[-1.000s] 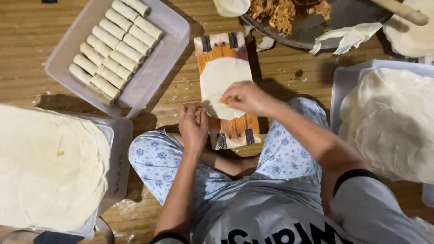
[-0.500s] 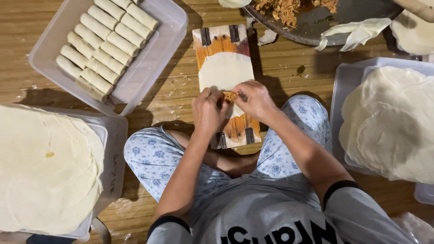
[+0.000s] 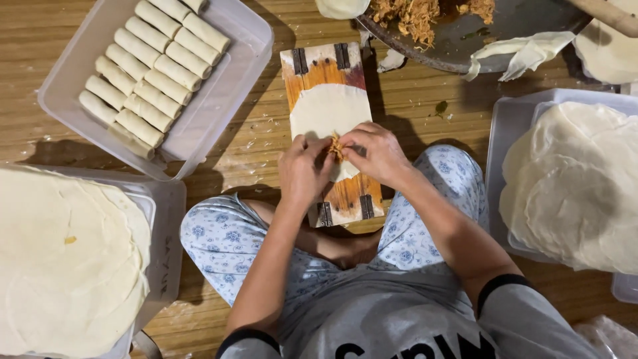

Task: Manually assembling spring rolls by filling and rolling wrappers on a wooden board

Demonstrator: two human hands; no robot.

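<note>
A small wooden board (image 3: 332, 66) lies on the floor in front of my crossed legs. A round pale wrapper (image 3: 325, 110) rests on it. My left hand (image 3: 304, 171) and my right hand (image 3: 373, 154) meet over the wrapper's near edge. Between their fingertips sits a clump of shredded orange-brown filling (image 3: 335, 147), pinched from both sides and pressed onto the wrapper. The near part of the wrapper is hidden under my hands.
A clear tray (image 3: 219, 100) of several finished rolls (image 3: 143, 73) stands at the upper left. Stacks of round wrappers lie at the left (image 3: 63, 259) and right (image 3: 578, 193) in trays. A dark pan (image 3: 465, 40) with shredded filling sits beyond the board.
A second ago my right hand was smoothing the wrapper on the board. Both hands have since come together on a clump of filling at the wrapper's near edge.
</note>
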